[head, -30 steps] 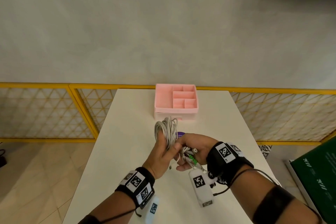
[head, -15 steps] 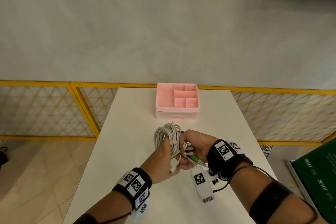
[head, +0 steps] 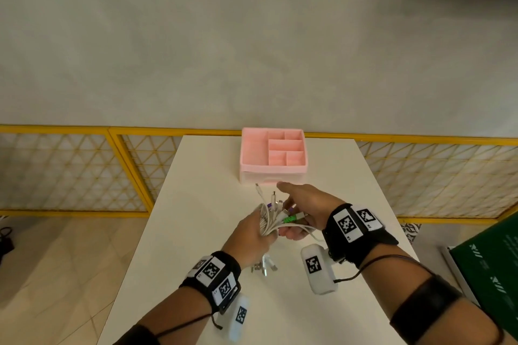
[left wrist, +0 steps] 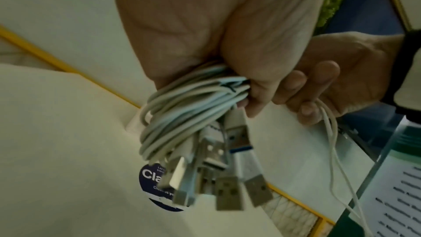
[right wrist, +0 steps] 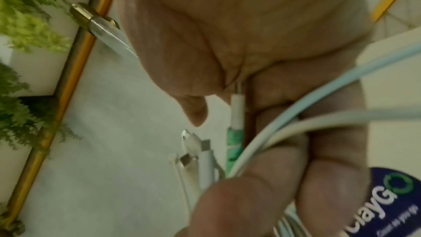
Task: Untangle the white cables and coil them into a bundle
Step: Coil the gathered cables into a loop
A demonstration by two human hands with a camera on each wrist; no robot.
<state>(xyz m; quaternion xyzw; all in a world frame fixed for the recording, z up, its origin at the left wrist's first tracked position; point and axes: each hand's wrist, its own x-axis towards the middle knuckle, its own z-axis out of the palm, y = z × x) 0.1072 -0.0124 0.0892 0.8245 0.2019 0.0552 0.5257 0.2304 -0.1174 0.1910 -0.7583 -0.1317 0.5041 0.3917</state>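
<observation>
My left hand [head: 256,232] grips the coiled bundle of white cables [head: 269,223] above the middle of the white table [head: 196,232]. Several USB plugs [left wrist: 227,170] hang below the fist, and small connector ends [head: 259,190] stick out forward. My right hand [head: 298,217] is just right of the bundle and touches it. Its lower fingers [right wrist: 262,195] curl round two white strands [right wrist: 284,129], while the forefinger points ahead. A green-marked cable end [right wrist: 234,143] lies across the right palm.
A pink compartment box [head: 272,157] stands at the table's far edge, just beyond the hands. A round dark blue sticker [left wrist: 154,183] lies on the table under the bundle. Yellow lattice railing [head: 112,131] runs behind the table and a green board [head: 490,274] stands at the right.
The coil's loop stood up above my left fist; now the bundle is turned, connector ends forward and plugs hanging below. My right hand has shifted forward and stretched its forefinger.
</observation>
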